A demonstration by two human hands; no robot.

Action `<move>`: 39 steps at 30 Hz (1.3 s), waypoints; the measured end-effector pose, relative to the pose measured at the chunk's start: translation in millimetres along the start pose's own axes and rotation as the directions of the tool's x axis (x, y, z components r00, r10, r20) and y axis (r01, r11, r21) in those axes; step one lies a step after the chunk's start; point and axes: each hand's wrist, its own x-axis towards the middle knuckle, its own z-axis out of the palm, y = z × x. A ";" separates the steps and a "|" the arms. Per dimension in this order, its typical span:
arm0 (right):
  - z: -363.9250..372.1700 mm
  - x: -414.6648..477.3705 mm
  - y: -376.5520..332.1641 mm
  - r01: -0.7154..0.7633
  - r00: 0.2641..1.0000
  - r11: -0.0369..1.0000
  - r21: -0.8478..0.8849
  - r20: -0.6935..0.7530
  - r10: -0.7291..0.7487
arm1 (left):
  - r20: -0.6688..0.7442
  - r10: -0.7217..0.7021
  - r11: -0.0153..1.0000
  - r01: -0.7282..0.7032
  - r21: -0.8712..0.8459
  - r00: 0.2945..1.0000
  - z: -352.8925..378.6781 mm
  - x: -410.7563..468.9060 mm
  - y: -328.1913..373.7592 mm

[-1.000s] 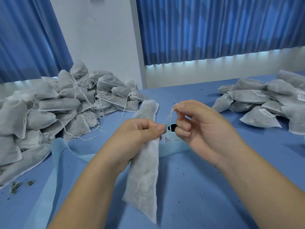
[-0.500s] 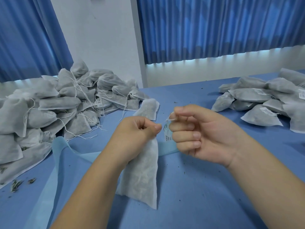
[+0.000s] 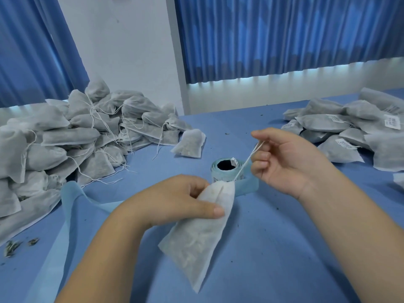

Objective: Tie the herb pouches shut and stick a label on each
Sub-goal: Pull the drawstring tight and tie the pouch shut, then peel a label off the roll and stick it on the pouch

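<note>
White non-woven fabric, thin and faintly see-through: that is the pouch [image 3: 196, 243] we have near the middle, hanging on a slant over the blue counter [image 3: 273, 259]. Our left hand [image 3: 175, 200] grips its gathered neck, fingers curled round the back and the thumb laid flat across the front. Up and to the right, our right hand [image 3: 284, 158] pinches a thin white drawstring [image 3: 247, 162] between thumb and forefinger, the other fingers loosely curled. The cord runs straight and taut from the puckered mouth to that pinch. So the pouch sits between the two hands, closer to the left one.

Dark flecks of herb show dimly through the cloth, and the bag is a long, flat rectangle with a seamed edge. Just beyond the neck stands a label roll [image 3: 225, 169], pale teal with a black hollow core, partly hidden by the pouch top and crossed by the cord. A pale blue strip [image 3: 72, 193] trails across the counter towards the left.

Far left, the left heap [image 3: 76, 136] of grey pouches lies with loose strings dangling, and a lone pouch [image 3: 190, 144] lies just right of it. Far right, the right heap [image 3: 341, 130] carries small white labels, their print too small to read, and the frame edge cuts it off. We cannot tell whether the held pouch's lower corner touches the counter. Herb crumbs [image 3: 13, 248] lie at the near left.
</note>
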 end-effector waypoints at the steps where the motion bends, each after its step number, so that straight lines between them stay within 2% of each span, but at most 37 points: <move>1: -0.9 1.1 0.1 0.024 1.000 1.000 -0.014 -0.014 -0.024 | 0.026 -0.022 0.999 0.021 0.038 0.999 0.6 -0.4 0.1; 2: -1.9 1.8 0.3 0.053 0.998 0.998 -0.034 -0.020 -0.053 | 0.005 -0.036 0.997 0.035 0.064 0.999 1.0 0.1 0.1; 4: -2.2 1.6 2.0 0.140 0.990 0.985 -0.102 -0.007 -0.141 | -0.138 -0.036 0.998 0.044 0.051 0.990 3.2 3.4 0.3; 6: -0.5 -1.1 5.5 0.281 0.959 0.916 -0.287 0.048 -0.279 | -0.318 -0.036 0.999 0.025 -0.037 0.948 7.6 8.2 2.3; 8: 4.4 -6.8 11.7 0.424 0.903 0.740 -0.523 0.185 -0.387 | -0.454 -0.043 0.995 -0.002 -0.098 0.890 12.5 12.2 5.8; 9: 7.8 -9.5 15.7 0.487 0.872 0.646 -0.588 0.281 -0.401 | -0.497 -0.042 0.993 -0.018 -0.115 0.867 14.2 13.7 7.5; 11: 14.2 -13.8 25.1 0.588 0.808 0.485 -0.647 0.453 -0.376 | -0.555 -0.060 0.989 -0.024 -0.143 0.829 14.9 14.9 11.5; 14: 16.0 -15.1 35.9 0.661 0.737 0.149 -0.735 0.600 -0.310 | -0.564 -0.123 0.968 -0.025 -0.248 0.817 11.8 13.7 12.8; 15: 15.3 -15.2 37.4 0.671 0.721 0.069 -0.738 0.628 -0.293 | -0.556 -0.138 0.959 -0.029 -0.281 0.820 10.7 13.4 12.1; 17: 13.7 -14.7 38.1 0.684 0.702 0.011 -0.729 0.655 -0.280 | -0.527 -0.155 0.941 -0.038 -0.337 0.835 8.5 12.6 10.1; 20: 12.4 -13.6 37.8 0.691 0.686 -0.019 -0.722 0.664 -0.298 | -0.406 -0.160 0.876 -0.060 -0.478 0.900 5.0 14.2 5.1; 23: 11.6 -12.6 36.0 0.681 0.690 -0.014 -0.732 0.648 -0.323 | -0.276 -0.054 0.768 -0.136 -0.625 0.960 3.0 11.7 5.9; 25: 11.1 -13.5 35.2 0.685 0.692 0.021 -0.728 0.642 -0.330 | -0.232 0.008 0.729 -0.164 -0.664 0.973 2.7 10.6 6.3; 28: 11.3 -15.4 33.7 0.686 0.711 0.123 -0.717 0.624 -0.325 | -0.213 0.033 0.710 -0.173 -0.682 0.976 2.5 10.8 7.1; 32: 14.0 -16.4 27.9 0.656 0.755 0.355 -0.666 0.571 -0.323 | -0.271 -0.003 0.674 -0.198 -0.711 0.963 0.4 9.7 7.4; 34: 10.7 -11.5 21.8 0.589 0.807 0.432 -0.684 0.463 -0.366 | -0.321 -0.045 0.707 -0.197 -0.680 0.946 0.2 8.2 8.2; 37: -1.0 0.3 8.6 0.450 0.866 0.519 -0.727 0.214 -0.452 | -0.374 -0.078 0.879 -0.113 -0.464 0.924 3.1 8.8 6.5; 39: -12.6 10.4 3.3 0.376 0.868 0.486 -0.789 0.116 -0.482 | -0.347 -0.068 0.937 -0.059 -0.343 0.935 8.6 8.2 8.9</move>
